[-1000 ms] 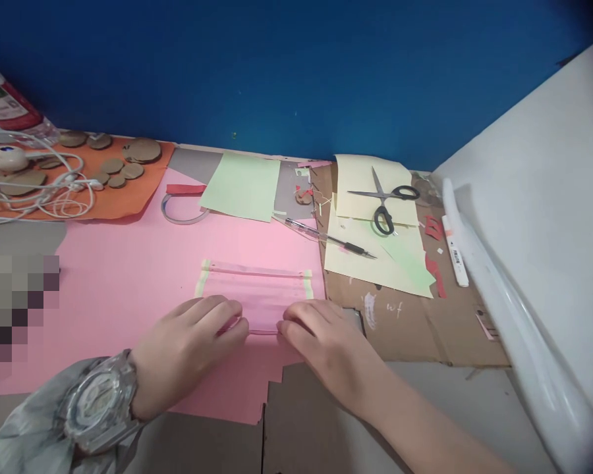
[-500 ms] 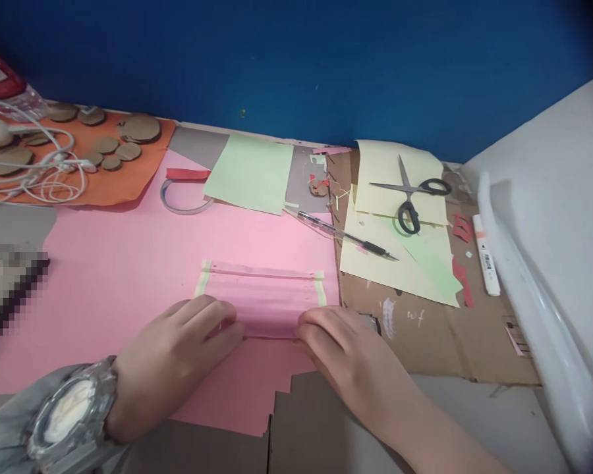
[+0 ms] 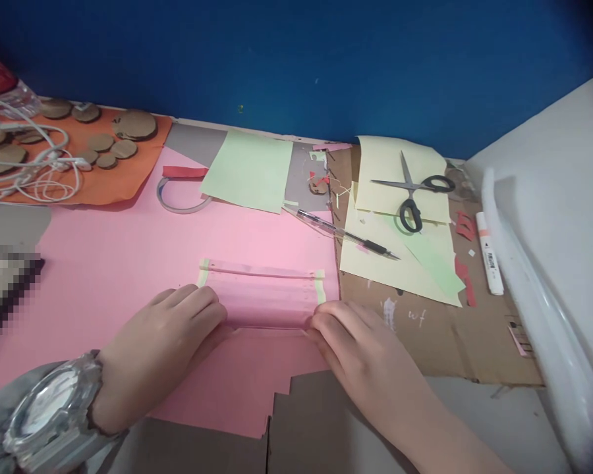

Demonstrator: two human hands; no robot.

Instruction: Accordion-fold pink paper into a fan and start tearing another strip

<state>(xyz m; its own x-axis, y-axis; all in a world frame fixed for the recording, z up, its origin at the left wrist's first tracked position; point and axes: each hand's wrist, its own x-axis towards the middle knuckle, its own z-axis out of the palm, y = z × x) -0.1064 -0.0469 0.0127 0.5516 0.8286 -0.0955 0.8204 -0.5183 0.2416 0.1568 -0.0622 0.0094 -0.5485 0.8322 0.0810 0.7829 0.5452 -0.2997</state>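
Note:
A small folded piece of pink paper (image 3: pixel 267 296), with pale green strips along its left and right ends, lies on a large pink sheet (image 3: pixel 128 243). My left hand (image 3: pixel 165 345) grips its lower left corner, fingers closed and pressed together. At the lower right corner, my right hand (image 3: pixel 360 349) pinches the paper in the same way. The near edge of the piece is curled up between both hands, and a crease line runs along its far edge. My thumbs are mostly hidden.
Scissors (image 3: pixel 411 191) lie spread on cream paper (image 3: pixel 400 158), with a pen (image 3: pixel 348 236) nearby. A white marker (image 3: pixel 489 253) rests on cardboard (image 3: pixel 425 342) at right. Green paper (image 3: pixel 250 171) lies behind. Earphones (image 3: pixel 54 161) and cardboard discs (image 3: pixel 134 124) sit on orange paper (image 3: pixel 128 181).
My hands have shifted apart along the near edge, the left one leftward and the right one slightly rightward. The paper's near edge now sits higher and more curled.

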